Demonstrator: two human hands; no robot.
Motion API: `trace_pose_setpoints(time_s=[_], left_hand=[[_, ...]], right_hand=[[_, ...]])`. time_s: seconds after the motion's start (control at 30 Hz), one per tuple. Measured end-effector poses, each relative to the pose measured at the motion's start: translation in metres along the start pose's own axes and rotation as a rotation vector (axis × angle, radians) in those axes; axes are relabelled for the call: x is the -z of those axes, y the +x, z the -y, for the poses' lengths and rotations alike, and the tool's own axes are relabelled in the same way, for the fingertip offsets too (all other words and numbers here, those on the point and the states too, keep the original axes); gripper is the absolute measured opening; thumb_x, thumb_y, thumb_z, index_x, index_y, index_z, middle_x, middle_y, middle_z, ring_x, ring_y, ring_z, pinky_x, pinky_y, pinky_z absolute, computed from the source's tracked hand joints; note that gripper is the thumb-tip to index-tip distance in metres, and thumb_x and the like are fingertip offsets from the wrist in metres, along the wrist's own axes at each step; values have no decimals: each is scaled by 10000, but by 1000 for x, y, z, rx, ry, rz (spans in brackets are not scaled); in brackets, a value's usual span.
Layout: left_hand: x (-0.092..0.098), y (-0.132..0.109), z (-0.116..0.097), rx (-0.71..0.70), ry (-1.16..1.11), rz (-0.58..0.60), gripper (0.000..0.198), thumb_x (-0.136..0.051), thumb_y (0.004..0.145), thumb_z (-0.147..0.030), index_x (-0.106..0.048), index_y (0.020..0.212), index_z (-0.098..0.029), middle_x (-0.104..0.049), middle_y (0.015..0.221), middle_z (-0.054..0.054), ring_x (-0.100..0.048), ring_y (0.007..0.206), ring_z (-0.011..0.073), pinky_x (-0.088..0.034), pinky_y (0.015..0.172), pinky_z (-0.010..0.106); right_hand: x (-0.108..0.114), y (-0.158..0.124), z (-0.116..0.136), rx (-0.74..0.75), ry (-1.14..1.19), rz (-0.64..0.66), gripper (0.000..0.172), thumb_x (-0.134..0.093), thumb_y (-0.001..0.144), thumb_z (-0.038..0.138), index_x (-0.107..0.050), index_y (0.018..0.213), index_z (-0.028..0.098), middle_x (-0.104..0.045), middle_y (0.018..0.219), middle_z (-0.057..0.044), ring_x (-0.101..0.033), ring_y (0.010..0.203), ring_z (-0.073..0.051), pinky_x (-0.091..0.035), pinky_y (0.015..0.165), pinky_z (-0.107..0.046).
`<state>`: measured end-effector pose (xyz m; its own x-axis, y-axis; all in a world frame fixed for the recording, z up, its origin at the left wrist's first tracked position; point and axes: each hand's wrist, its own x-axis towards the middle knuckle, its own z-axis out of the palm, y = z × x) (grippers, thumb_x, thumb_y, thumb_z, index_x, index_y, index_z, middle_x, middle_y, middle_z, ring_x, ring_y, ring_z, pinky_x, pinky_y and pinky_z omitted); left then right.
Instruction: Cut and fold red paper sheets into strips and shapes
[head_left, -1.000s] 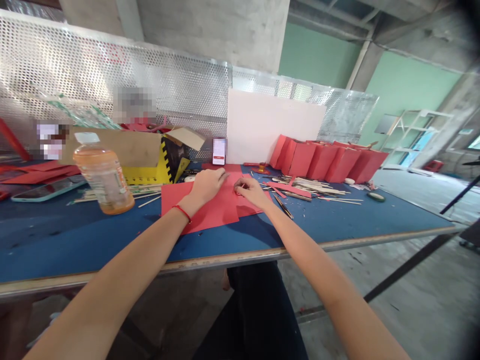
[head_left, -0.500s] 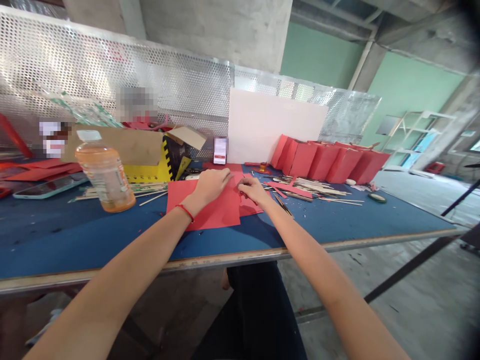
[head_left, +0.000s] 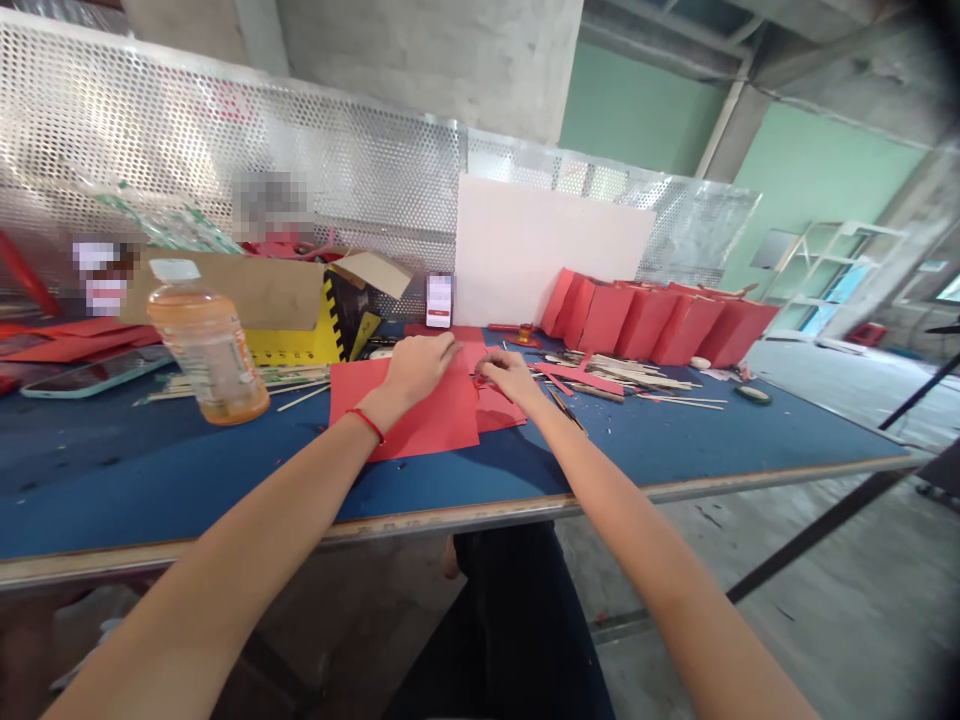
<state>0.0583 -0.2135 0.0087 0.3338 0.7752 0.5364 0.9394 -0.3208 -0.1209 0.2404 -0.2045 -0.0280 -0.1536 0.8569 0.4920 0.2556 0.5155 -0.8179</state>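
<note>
The left hand [head_left: 420, 370] lies flat with open fingers, pinning the red paper [head_left: 427, 425] to the blue table [head_left: 165, 470], while the right hand [head_left: 510, 378] curls its fingers closed at the paper, though I can't tell what they grip.

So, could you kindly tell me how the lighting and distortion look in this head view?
In the head view, the perforated metal panel glares white, the blue table's front edge bows slightly, and a dark blur covers the top-right corner.
</note>
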Motion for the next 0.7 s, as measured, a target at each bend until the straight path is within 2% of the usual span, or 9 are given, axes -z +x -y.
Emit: trace_pose_setpoints(time_s=[0.17,0.43,0.7], left_hand=[[-2,-1,-2,-35,-14,13,457,-292,1050,-430,-671,1028,-175,-751,922,137,-704,862,300,-393,679,349],[-3,-1,-2,-62,-27,7,442,-296,1054,-413,-668,1026,-174,-753,949,134,-706,876,294,-398,685,344],[1,-2,-5,-92,1,22,430,-313,1053,-402,-671,1042,-164,-756,944,128,-709,866,290,-382,663,335]], right_hand=[[-2,-3,2,52,12,52,138,-544,693,280,-644,669,189,-645,690,-8,-594,693,-148,-473,679,-259],[-1,-2,-3,52,2,98,132,-530,678,262,-636,653,188,-641,657,-10,-606,656,-152,-492,657,-266],[-3,-1,0,-16,-41,84,125,-527,653,267,-606,611,180,-588,591,11,-515,569,-119,-390,557,-239]])
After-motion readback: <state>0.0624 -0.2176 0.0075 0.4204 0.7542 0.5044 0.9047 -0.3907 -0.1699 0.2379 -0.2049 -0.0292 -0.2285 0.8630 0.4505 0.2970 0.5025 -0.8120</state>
